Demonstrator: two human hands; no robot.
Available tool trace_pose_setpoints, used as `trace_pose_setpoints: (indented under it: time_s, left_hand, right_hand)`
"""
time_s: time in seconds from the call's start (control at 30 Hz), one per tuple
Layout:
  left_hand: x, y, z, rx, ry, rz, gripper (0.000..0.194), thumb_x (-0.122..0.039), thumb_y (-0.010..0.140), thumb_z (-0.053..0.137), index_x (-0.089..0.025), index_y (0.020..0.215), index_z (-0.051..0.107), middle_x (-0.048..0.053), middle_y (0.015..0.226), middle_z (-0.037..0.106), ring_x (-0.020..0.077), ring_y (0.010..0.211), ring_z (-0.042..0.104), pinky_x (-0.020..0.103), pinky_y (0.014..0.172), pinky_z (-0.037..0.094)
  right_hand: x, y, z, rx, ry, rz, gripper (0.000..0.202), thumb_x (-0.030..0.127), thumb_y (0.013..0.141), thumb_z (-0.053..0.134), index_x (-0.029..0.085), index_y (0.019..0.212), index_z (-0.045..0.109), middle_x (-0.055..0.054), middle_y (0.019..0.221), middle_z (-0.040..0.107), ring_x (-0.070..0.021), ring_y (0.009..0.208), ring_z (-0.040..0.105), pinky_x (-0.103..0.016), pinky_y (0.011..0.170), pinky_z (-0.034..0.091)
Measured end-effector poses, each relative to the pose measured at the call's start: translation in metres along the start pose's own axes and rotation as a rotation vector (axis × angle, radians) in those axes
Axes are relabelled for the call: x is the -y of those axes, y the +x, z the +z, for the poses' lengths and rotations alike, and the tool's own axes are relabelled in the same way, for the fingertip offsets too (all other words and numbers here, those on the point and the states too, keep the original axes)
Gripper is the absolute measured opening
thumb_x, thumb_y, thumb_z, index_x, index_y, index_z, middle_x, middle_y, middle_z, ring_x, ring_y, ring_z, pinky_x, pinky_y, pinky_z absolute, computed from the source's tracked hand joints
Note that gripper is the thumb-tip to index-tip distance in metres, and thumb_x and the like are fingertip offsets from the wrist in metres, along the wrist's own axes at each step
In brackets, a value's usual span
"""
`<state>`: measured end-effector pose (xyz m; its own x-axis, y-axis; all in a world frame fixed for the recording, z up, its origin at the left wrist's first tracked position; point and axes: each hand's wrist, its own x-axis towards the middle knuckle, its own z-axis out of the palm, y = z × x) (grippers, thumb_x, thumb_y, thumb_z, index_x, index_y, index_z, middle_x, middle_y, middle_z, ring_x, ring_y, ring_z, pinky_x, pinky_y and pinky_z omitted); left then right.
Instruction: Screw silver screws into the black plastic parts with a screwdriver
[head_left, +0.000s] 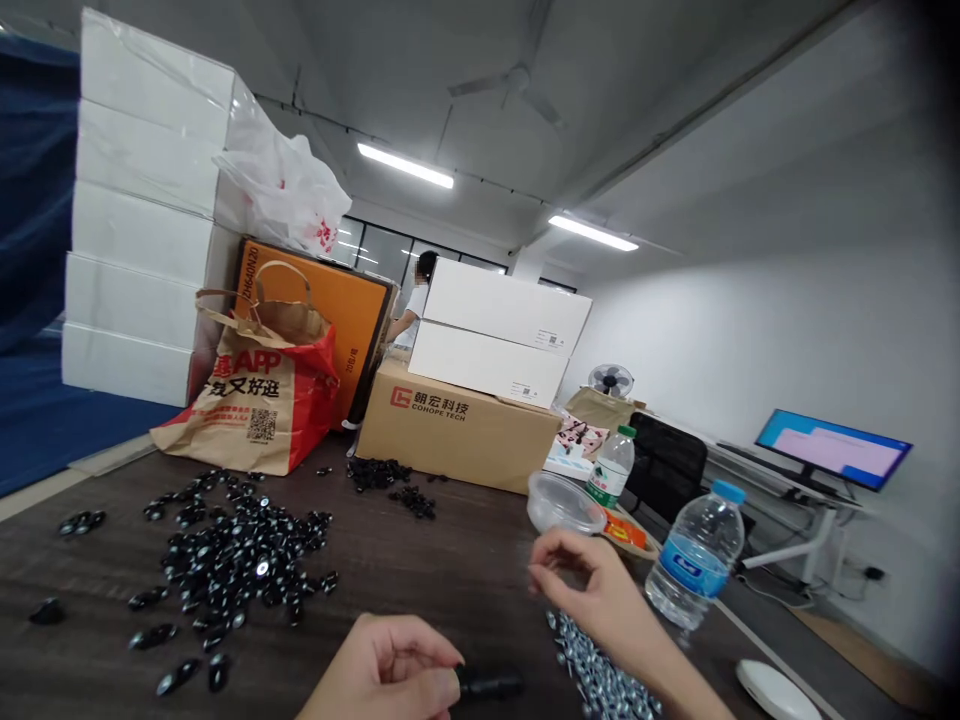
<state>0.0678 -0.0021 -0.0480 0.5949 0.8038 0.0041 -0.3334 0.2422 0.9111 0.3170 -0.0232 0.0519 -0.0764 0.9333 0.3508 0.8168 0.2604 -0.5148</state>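
Observation:
My left hand [394,670] is low in the middle of the head view, thumb and fingers pinched on the end of a short black cylindrical part [489,684]. To its right, my right hand [581,580] is raised over a pile of small silver screws [600,672]. Its thumb and fingertips curl together; whether a small thing is between them I cannot make out. A large heap of small black parts with shiny metal ends [240,560] spreads over the dark table on the left.
A smaller black heap [379,473] lies before a cardboard box [465,440]. A paper bag [255,400] stands back left. At right are a clear plastic tub [566,510], a water bottle [697,560], a green-capped bottle [611,468] and a white rounded object [776,690]. Someone [411,310] is behind the boxes.

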Motion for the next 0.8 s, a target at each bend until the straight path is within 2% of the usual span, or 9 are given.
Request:
trace_pose_setpoints:
  time_s: [0.03,0.1,0.17,0.23,0.43,0.63,0.8]
  left_hand:
    - [0.0,-0.001,0.0,-0.005,0.007,0.002,0.053,-0.057,0.05,0.093,-0.014,0.078,0.08,0.004,0.057,0.07,0.0099,0.049,0.053,0.022,0.049,0.032]
    - [-0.002,-0.003,0.001,-0.002,0.021,0.012,0.056,-0.061,0.051,0.091,-0.014,0.081,0.081,0.007,0.063,0.073,0.0131,0.055,0.059,0.022,0.051,0.037]
    - [-0.004,-0.005,0.002,0.015,0.037,0.02,0.06,-0.064,0.053,0.088,-0.015,0.087,0.082,0.008,0.066,0.074,0.0145,0.057,0.06,0.023,0.052,0.04]
    - [-0.006,-0.007,0.002,0.03,0.048,0.019,0.062,-0.066,0.056,0.085,-0.016,0.093,0.083,0.008,0.068,0.074,0.0147,0.058,0.06,0.023,0.052,0.042]
    - [-0.021,-0.017,0.01,0.026,0.095,-0.017,0.06,-0.068,0.058,0.083,-0.017,0.091,0.084,0.008,0.074,0.073,0.0182,0.068,0.063,0.024,0.055,0.05]
    - [-0.026,-0.02,0.013,0.02,0.06,-0.043,0.055,-0.064,0.056,0.087,-0.018,0.086,0.084,0.007,0.076,0.07,0.0205,0.075,0.065,0.024,0.056,0.054]
    - [-0.031,-0.022,0.015,0.073,0.098,0.015,0.048,-0.062,0.062,0.085,-0.018,0.08,0.084,0.006,0.081,0.063,0.0207,0.074,0.064,0.027,0.059,0.056]
  right_hand:
    - [0.015,-0.007,0.014,0.009,0.094,-0.007,0.013,0.03,0.087,0.06,0.02,0.081,0.064,-0.003,0.071,0.07,-0.02,0.067,0.068,-0.031,0.065,0.053]
    - [0.036,-0.021,0.038,0.041,0.497,0.031,0.012,0.03,0.08,0.072,0.019,0.076,0.069,-0.003,0.068,0.071,-0.0185,0.063,0.068,-0.028,0.06,0.053]
    - [0.046,-0.032,0.055,0.083,0.719,0.0,0.013,0.03,0.076,0.08,0.018,0.074,0.074,-0.003,0.067,0.071,-0.0154,0.058,0.067,-0.025,0.056,0.052]
    - [0.048,-0.038,0.061,0.108,0.831,-0.004,0.013,0.03,0.074,0.084,0.019,0.074,0.077,-0.003,0.068,0.073,-0.0138,0.058,0.066,-0.023,0.055,0.052]
    - [0.047,-0.04,0.063,0.172,1.032,0.045,0.014,0.025,0.073,0.087,0.02,0.074,0.074,-0.001,0.066,0.074,-0.0139,0.062,0.071,-0.022,0.059,0.052]
    - [0.053,-0.038,0.068,0.158,1.031,-0.027,0.007,0.021,0.074,0.086,0.021,0.074,0.079,0.002,0.071,0.066,-0.0102,0.062,0.066,-0.02,0.059,0.049]
    - [0.05,-0.039,0.069,0.199,1.076,0.003,0.008,0.023,0.074,0.086,0.021,0.077,0.079,0.001,0.074,0.065,-0.0115,0.063,0.067,-0.022,0.06,0.047]
